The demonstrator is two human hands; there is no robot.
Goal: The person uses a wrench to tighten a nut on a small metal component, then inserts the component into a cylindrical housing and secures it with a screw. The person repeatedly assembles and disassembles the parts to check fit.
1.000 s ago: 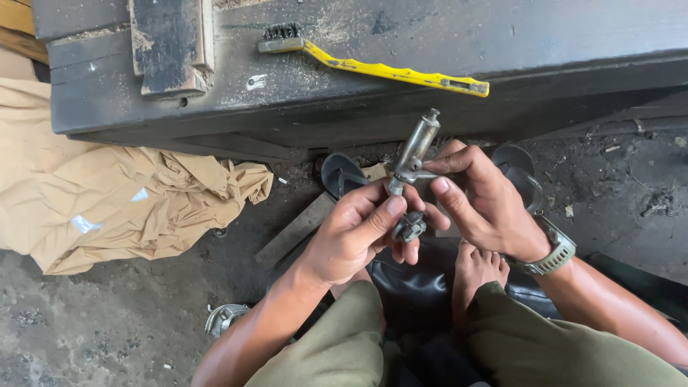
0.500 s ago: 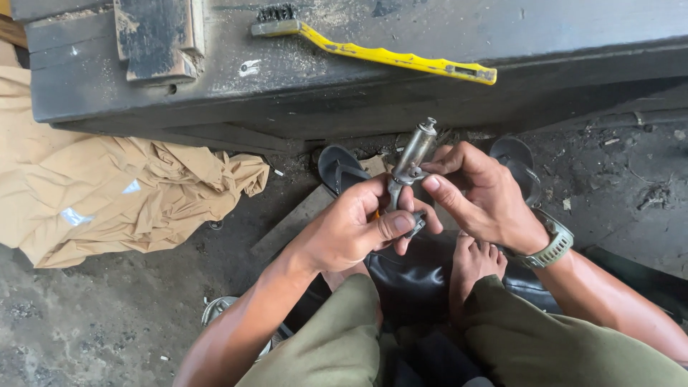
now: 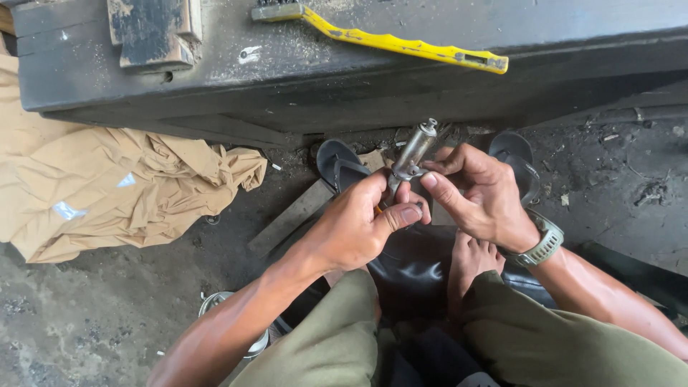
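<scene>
Workshop floor [image 3: 93, 322], bare, dark and gritty; a black, worn bench [image 3: 401, 86] runs across the top of the view, its edge just beyond the hands; on it lie a yellow-handled wire brush [image 3: 401, 44] and, to the left, a dark block [image 3: 152, 32]; a crumpled tan cloth [image 3: 115, 190] lies on the floor at left, below the bench; a wooden strip [image 3: 292, 215] lies near the feet. The person squats; a bare foot [image 3: 473, 261] shows between olive trouser legs; two dark sandals [image 3: 342, 163] sit ahead of the knees. A slim metal part [image 3: 412, 156], cylindrical, tilted with its capped end up and toward the bench, is held in front of the body between both hands. Left hand [image 3: 358, 229] closed around the lower end, thumb pressed across the front; right hand [image 3: 479, 193] pinching the part's middle with thumb and fingertips, a green watch [image 3: 543, 242] on that wrist. A round metal tin [image 3: 228, 324] sits on the floor beneath the left forearm, partly hidden.
</scene>
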